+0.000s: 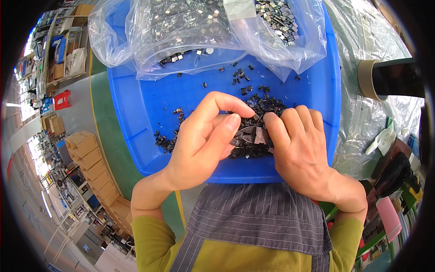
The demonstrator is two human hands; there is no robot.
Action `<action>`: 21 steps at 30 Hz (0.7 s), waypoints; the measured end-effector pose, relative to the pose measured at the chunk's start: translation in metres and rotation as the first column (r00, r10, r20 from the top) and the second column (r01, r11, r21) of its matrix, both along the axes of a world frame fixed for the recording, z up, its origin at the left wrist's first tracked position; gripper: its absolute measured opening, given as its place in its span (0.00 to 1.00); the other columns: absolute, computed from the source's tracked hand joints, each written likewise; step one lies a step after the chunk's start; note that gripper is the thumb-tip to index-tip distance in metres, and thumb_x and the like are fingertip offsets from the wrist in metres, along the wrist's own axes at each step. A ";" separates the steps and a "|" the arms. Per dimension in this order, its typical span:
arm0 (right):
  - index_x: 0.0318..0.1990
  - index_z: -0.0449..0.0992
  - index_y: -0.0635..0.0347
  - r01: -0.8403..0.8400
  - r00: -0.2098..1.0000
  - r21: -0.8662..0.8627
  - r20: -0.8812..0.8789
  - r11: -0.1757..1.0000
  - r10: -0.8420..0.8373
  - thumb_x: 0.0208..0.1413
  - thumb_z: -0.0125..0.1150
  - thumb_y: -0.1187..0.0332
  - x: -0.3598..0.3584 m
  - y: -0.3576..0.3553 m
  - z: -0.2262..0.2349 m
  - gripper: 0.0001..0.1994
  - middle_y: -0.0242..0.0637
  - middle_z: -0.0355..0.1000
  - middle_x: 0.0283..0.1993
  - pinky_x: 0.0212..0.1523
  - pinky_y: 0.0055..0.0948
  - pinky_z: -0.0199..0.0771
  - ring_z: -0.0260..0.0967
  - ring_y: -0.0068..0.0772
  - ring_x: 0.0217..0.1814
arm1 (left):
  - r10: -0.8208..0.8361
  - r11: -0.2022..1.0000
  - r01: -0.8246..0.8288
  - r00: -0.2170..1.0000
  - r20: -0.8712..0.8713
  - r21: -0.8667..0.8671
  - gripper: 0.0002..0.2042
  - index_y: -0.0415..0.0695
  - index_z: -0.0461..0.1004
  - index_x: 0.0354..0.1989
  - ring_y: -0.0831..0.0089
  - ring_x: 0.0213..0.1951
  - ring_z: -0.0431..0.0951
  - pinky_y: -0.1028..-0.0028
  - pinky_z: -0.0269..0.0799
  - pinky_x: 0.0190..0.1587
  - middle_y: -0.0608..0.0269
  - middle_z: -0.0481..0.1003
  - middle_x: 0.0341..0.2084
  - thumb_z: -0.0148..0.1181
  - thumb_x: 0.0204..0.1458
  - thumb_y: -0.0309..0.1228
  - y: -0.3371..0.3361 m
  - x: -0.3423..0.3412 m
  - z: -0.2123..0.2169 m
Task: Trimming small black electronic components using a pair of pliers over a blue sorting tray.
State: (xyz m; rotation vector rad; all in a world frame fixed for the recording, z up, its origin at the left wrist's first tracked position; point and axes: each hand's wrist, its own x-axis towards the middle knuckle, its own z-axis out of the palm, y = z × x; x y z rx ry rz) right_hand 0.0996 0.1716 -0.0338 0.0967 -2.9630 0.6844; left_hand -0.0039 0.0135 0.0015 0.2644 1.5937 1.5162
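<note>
My left hand (pixel 201 138) is curled, its thumb and index fingertips a little apart. The other fingers reach under a dark grey plastic part (pixel 248 136) with a lighter block on it and seem to support its left end. My right hand (pixel 301 147) is closed at the part's right side, knuckles up. Its thumb is hidden, and so is whatever it pinches. Both hands are low over a loose heap of small black pieces (pixel 267 103) in a blue plastic tub (pixel 181 90).
Clear plastic bags (pixel 190 27) full of small metallic and black pieces lie across the tub's far end. To the right, a tape-like brown ring (pixel 366 80) round a black cylinder and a white glove (pixel 383 139) rest on plastic sheeting. Cardboard boxes (pixel 93 158) stand on the left.
</note>
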 end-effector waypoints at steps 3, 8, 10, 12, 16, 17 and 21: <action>0.37 0.68 0.57 0.034 0.999 -0.005 -0.019 0.999 -0.034 0.44 0.55 0.70 0.001 0.000 0.001 0.10 0.33 0.58 0.28 0.34 0.34 0.56 0.58 0.34 0.32 | 0.014 0.999 -0.028 0.930 0.367 0.033 0.10 0.37 0.64 0.46 0.90 0.16 0.53 0.85 0.47 0.17 0.75 0.58 0.15 0.43 0.64 0.31 -0.001 -0.004 0.002; 0.38 0.68 0.57 0.024 1.000 -0.072 0.013 0.997 -0.023 0.43 0.55 0.72 -0.002 0.001 0.000 0.11 0.33 0.59 0.29 0.34 0.34 0.56 0.59 0.34 0.32 | 0.071 0.997 -0.078 0.971 0.227 0.025 0.10 0.37 0.64 0.47 0.88 0.15 0.54 0.84 0.46 0.16 0.74 0.59 0.17 0.43 0.64 0.31 -0.003 -0.002 -0.001; 0.41 0.68 0.59 0.017 0.999 -0.116 0.037 0.993 -0.013 0.36 0.58 0.78 0.000 0.003 0.002 0.18 0.35 0.60 0.30 0.35 0.35 0.57 0.60 0.38 0.33 | 0.032 0.999 -0.032 0.999 0.044 -0.002 0.11 0.37 0.64 0.48 0.88 0.17 0.55 0.85 0.49 0.18 0.74 0.60 0.18 0.43 0.64 0.31 -0.004 -0.001 -0.003; 0.43 0.68 0.60 0.020 0.995 -0.177 0.103 0.984 -0.002 0.30 0.61 0.83 -0.001 0.005 0.005 0.25 0.38 0.63 0.33 0.38 0.37 0.58 0.62 0.43 0.36 | -0.048 0.997 0.035 0.978 -0.204 -0.067 0.12 0.36 0.64 0.49 0.88 0.18 0.57 0.84 0.51 0.21 0.72 0.62 0.19 0.42 0.64 0.31 -0.006 -0.001 -0.003; 0.43 0.69 0.60 0.014 0.989 -0.232 0.146 0.973 0.020 0.33 0.62 0.83 -0.001 0.006 0.006 0.24 0.39 0.64 0.34 0.38 0.38 0.59 0.63 0.44 0.37 | -0.072 0.997 0.059 0.921 -0.383 -0.046 0.11 0.35 0.63 0.49 0.87 0.19 0.59 0.85 0.54 0.22 0.70 0.64 0.20 0.41 0.63 0.29 -0.009 0.002 -0.004; 0.43 0.68 0.61 0.017 0.985 -0.267 0.171 0.964 0.030 0.34 0.62 0.83 -0.001 0.006 0.007 0.23 0.40 0.65 0.34 0.38 0.38 0.60 0.63 0.44 0.37 | -0.071 0.997 0.056 0.921 -0.383 -0.048 0.11 0.35 0.63 0.49 0.87 0.19 0.59 0.85 0.54 0.22 0.70 0.64 0.20 0.41 0.63 0.29 -0.009 0.002 -0.006; 0.42 0.68 0.61 -0.011 0.973 -0.370 0.208 0.929 0.094 0.38 0.60 0.79 0.001 0.010 0.009 0.18 0.40 0.65 0.33 0.37 0.39 0.63 0.64 0.44 0.37 | -0.067 0.998 0.062 0.888 -0.455 -0.026 0.11 0.35 0.64 0.49 0.87 0.18 0.59 0.85 0.54 0.21 0.70 0.64 0.20 0.41 0.63 0.28 -0.010 0.003 -0.009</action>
